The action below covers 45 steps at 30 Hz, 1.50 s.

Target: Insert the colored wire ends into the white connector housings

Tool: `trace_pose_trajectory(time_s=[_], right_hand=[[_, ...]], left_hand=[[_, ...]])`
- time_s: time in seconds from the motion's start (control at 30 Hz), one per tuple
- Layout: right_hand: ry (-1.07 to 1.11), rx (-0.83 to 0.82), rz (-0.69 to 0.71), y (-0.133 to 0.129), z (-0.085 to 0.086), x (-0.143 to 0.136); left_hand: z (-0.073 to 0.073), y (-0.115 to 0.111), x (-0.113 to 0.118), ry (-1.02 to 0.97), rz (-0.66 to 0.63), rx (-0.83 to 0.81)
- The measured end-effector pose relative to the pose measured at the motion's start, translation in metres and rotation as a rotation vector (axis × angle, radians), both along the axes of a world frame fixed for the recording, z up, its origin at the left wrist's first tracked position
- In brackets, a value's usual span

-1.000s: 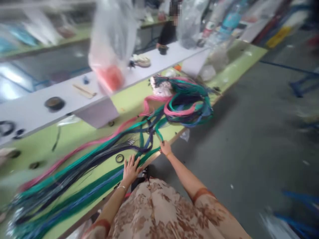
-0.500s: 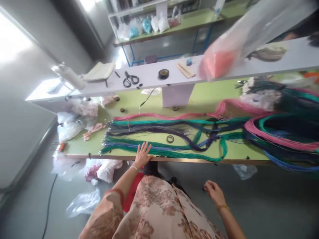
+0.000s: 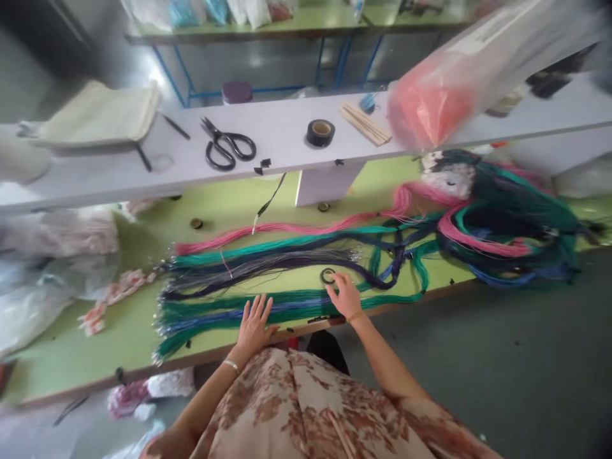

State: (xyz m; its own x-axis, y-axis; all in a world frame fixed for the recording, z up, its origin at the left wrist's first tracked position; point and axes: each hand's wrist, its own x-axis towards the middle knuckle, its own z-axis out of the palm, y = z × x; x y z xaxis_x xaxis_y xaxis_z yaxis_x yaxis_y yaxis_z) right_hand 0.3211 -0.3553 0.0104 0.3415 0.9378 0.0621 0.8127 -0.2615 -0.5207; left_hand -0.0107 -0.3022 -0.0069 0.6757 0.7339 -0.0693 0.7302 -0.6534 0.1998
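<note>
My left hand [image 3: 255, 323] lies with fingers spread on the green and blue cord bundles [image 3: 205, 317] near the table's front edge. My right hand [image 3: 344, 296] is over the same bundles, its fingertips at a small black tape ring [image 3: 327, 275]; whether they grip it is hard to tell. Further back run a pink bundle [image 3: 287, 229], a teal bundle [image 3: 287, 240] and dark bundles [image 3: 282, 260], with metal ends at the left. To the right the cords gather into a large coil [image 3: 502, 245].
A white shelf [image 3: 282, 143] crosses behind, bearing black scissors [image 3: 229, 145], a black tape roll [image 3: 320, 132], wooden sticks [image 3: 366, 124] and a bag with orange-pink contents [image 3: 430, 111]. Plastic bags [image 3: 33, 306] lie at the left of the green table [image 3: 95, 357].
My right hand has come up from beside my body to the tape ring on the table. My left hand remains on the cords. The view has shifted closer.
</note>
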Motion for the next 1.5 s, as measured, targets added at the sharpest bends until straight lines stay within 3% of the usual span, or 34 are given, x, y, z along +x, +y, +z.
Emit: trace_pose_trajectory(time_s=[0.07, 0.13, 0.27, 0.47, 0.53, 0.6, 0.7, 0.77, 0.93, 1.03, 1.13, 1.27, 1.5], right_hand=[[-0.12, -0.144, -0.067, 0.017, -0.003, -0.005], [-0.15, -0.216, -0.038, 0.026, -0.007, -0.015], [-0.137, -0.099, 0.209, 0.037, -0.017, -0.04], [-0.188, -0.014, 0.285, 0.046, -0.009, -0.059], [-0.191, 0.037, 0.241, 0.051, 0.0, -0.069], [-0.14, 0.127, 0.248, 0.063, 0.01, -0.089], [0.008, 0.198, 0.396, 0.096, 0.022, -0.136], [0.1, 0.198, 0.504, 0.126, 0.026, -0.174], [0.258, 0.177, 0.605, 0.216, 0.021, -0.242], [0.305, 0.133, 0.585, 0.267, 0.013, -0.26], [0.26, 0.094, 0.573, 0.298, 0.007, -0.27], [0.173, 0.092, 0.688, 0.29, 0.009, -0.271], [0.11, 0.242, 0.977, 0.229, 0.033, -0.232]], left_hand=[[-0.001, 0.017, -0.027, -0.016, -0.051, -0.008], [-0.004, 0.031, -0.049, -0.015, -0.061, -0.023], [-0.003, 0.042, -0.064, 0.012, -0.076, -0.088], [0.014, 0.039, -0.078, -0.045, -0.116, -0.15], [0.019, 0.045, -0.098, -0.106, -0.047, -0.122], [0.022, 0.057, -0.121, -0.152, 0.109, -0.057], [0.021, 0.08, -0.153, -0.172, 0.368, 0.065], [0.018, 0.093, -0.166, -0.148, 0.425, 0.089], [0.016, 0.105, -0.173, -0.076, 0.401, 0.073], [0.021, 0.108, -0.175, -0.045, 0.354, 0.056], [0.027, 0.118, -0.178, -0.056, 0.287, 0.021], [0.022, 0.139, -0.176, -0.135, 0.214, 0.066], [-0.025, 0.159, -0.172, -0.078, 0.158, 0.173]])
